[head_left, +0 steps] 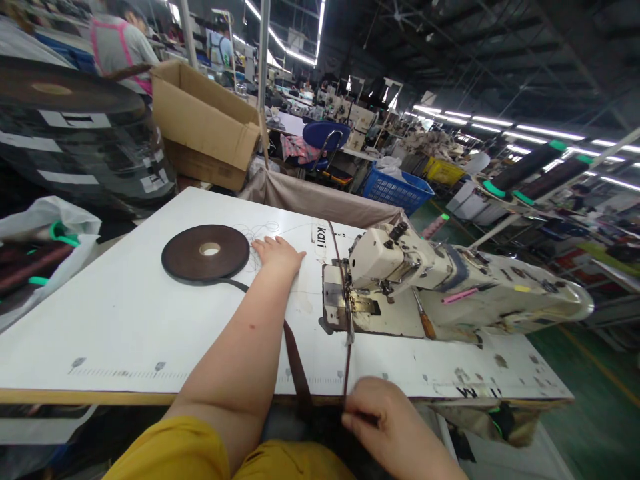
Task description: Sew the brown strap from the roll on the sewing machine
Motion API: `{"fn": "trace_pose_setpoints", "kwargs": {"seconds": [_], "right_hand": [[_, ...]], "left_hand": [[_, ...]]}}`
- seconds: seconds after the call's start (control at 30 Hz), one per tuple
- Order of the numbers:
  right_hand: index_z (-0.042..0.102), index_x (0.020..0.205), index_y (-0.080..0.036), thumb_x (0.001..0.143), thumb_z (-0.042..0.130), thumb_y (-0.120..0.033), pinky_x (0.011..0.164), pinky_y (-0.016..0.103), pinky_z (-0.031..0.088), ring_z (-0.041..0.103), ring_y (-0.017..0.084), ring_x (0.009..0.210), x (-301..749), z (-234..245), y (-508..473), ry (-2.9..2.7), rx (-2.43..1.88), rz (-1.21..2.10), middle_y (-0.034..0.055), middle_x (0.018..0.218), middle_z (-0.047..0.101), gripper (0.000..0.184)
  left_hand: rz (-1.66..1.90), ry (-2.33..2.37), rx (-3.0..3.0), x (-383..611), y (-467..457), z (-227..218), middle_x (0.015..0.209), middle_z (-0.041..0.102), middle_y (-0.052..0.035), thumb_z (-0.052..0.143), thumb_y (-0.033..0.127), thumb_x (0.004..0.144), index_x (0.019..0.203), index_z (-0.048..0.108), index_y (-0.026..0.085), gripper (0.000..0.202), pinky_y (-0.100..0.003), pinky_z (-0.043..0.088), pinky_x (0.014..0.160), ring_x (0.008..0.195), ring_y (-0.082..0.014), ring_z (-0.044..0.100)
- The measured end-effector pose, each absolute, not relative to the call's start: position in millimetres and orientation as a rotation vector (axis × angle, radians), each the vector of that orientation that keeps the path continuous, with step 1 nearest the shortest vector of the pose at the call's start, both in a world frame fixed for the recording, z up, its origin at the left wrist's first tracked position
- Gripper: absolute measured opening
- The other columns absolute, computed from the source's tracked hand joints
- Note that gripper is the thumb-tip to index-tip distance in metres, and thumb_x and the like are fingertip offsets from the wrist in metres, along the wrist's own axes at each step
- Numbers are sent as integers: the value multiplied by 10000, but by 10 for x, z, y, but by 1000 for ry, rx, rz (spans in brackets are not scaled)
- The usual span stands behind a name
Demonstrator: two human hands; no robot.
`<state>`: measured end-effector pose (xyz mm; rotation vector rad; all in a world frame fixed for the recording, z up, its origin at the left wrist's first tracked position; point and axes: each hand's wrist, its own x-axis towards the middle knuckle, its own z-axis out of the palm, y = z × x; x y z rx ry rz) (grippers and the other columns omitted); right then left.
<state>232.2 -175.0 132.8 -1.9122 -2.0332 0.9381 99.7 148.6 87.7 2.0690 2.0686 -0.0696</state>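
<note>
My left hand (277, 256) lies flat on the white table with its fingers spread, just right of a flat roll of dark brown tape (177, 252). A loose tangle of thread (270, 230) lies at its fingertips. At the table's front edge my right hand (383, 420) is closed, pinching a narrow brown strip (347, 367). This strip runs back across the plate of a sewing machine (385, 257), under the needle area. From the roll, a wider length of tape (296, 360) passes beneath my left forearm and drops over the front edge.
A screwdriver (425, 320) lies against the machine bed. An open cardboard box (205, 120) and a large wrapped roll (75, 140) stand behind the table at left. Beyond are a blue crate (395, 187), a blue chair (325, 135) and people at work. Thread cones (530, 173) rise at right.
</note>
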Motion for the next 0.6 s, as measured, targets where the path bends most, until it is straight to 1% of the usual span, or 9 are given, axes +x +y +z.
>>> {"fn": "trace_pose_setpoints", "kwargs": {"seconds": [0.1,0.17,0.2,0.27,0.33,0.4,0.47,0.6], "right_hand": [[750,755,-246,871,705,-120,734,258,399,645,165,843,2306,1492,-1869,-2073,-1672,1388,-41,798,679,177],[778,826,-265,884,702,-145,760,253,419,661,172,882,2326,1527,-1863,-1993,-1679,1452,-37,866,716,153],[776,855,-264,898,695,-173,769,257,426,662,178,888,2345,1515,-1836,-1927,-1745,1390,-31,891,724,130],[742,873,-244,942,662,-259,760,280,433,649,197,863,2391,1442,-1745,-1796,-1914,1154,-9,888,714,107],[684,881,-221,975,627,-351,738,310,426,624,219,815,2430,1334,-1628,-1702,-2073,874,14,846,680,170],[639,896,-211,978,630,-389,726,328,412,612,234,794,2445,1229,-1511,-1682,-2194,685,26,829,659,196],[610,885,-213,980,624,-362,704,333,388,610,241,785,2438,1149,-1413,-1721,-2292,541,31,825,656,178],[577,800,-220,983,521,-222,686,336,359,614,239,786,2407,1095,-1324,-1820,-2355,328,39,827,663,191]], "left_hand": [[-71,2071,2073,993,1480,873,1647,353,-298,427,723,905,1607,340,23,995,-623,159,1245,1508,-520,325],[-71,2077,2073,985,1472,873,1651,350,-292,417,720,908,1607,336,20,993,-621,157,1249,1512,-515,319],[-72,2080,2072,981,1467,875,1650,352,-292,413,717,911,1606,338,17,989,-620,158,1249,1513,-512,321],[-80,2079,2071,973,1461,886,1643,363,-296,418,707,914,1602,344,12,981,-620,166,1248,1508,-506,336],[-99,2072,2065,969,1461,905,1635,370,-304,453,699,904,1598,350,8,985,-626,172,1246,1499,-508,352],[-121,2066,2057,972,1466,925,1636,365,-305,492,696,889,1600,351,15,995,-631,170,1245,1497,-510,357],[-133,2065,2048,980,1471,940,1637,359,-305,517,691,880,1603,353,25,996,-634,167,1244,1502,-508,350],[-104,2066,2043,997,1471,933,1631,365,-313,539,677,879,1599,356,18,993,-632,171,1245,1514,-505,330]]}}
